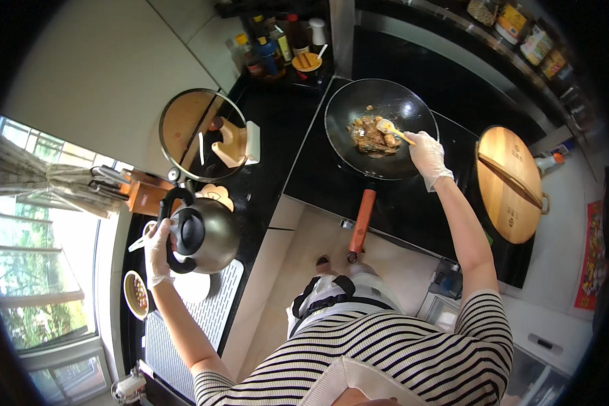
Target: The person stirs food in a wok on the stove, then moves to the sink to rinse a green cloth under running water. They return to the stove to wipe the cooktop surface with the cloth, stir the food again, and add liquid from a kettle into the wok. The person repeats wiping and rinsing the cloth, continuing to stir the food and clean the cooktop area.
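My left hand (158, 249), in a clear disposable glove, grips the black handle of a metal kettle (215, 234) over the left counter. The kettle's black lid faces up at me. In my right hand (426, 156), also gloved, is a spatula (398, 134) with a yellow handle and a pale head. That head rests on browned, sauced food (373, 139) in the bottom of a dark wok (345, 104). The wok sits on the black cooktop (309, 175), its reddish wooden handle (363, 218) pointing towards me.
A glass lid (182, 127) stands upright in a holder (232, 144), near a knife block (147, 198). Bottles (269, 53) fill the back corner. To the right is a round wooden lid (507, 188). A bowl (131, 294) and slotted drying mat (223, 299) lie at left.
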Tool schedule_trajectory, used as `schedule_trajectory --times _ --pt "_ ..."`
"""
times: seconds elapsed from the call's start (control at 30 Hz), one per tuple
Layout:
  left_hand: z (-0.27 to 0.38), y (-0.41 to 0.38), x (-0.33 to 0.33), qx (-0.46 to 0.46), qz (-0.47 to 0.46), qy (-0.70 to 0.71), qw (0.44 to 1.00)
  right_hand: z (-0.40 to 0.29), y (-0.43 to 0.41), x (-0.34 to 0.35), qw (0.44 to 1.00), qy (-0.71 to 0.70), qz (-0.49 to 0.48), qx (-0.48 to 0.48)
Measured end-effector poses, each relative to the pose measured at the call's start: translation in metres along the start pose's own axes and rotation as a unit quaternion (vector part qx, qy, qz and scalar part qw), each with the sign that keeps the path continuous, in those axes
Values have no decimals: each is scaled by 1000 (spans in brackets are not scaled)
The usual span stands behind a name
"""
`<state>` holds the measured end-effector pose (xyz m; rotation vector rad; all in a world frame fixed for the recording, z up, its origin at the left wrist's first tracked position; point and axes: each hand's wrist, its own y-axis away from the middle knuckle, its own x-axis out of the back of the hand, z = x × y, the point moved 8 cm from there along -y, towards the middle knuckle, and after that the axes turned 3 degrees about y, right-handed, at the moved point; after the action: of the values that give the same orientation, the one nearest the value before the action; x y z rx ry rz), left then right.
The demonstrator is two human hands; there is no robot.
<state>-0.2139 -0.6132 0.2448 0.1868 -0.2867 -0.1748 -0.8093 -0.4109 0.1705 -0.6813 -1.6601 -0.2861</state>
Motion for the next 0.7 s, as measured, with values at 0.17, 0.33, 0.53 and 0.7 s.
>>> schedule_trajectory --times 0.17,0.33,0.53,0.7 --pt "41 27 -36 -22 -55 -98 993 -9 9 12 1000 0 -8 23" --pt "114 40 -109 -54 -166 -166 971 -7 17 14 999 -42 -8 25" --pt "170 38 -221 -79 -295 -245 920 -10 27 3 995 -39 46 74" --pt "196 35 -307 -70 -394 -296 868 -16 35 4 998 -44 6 43"
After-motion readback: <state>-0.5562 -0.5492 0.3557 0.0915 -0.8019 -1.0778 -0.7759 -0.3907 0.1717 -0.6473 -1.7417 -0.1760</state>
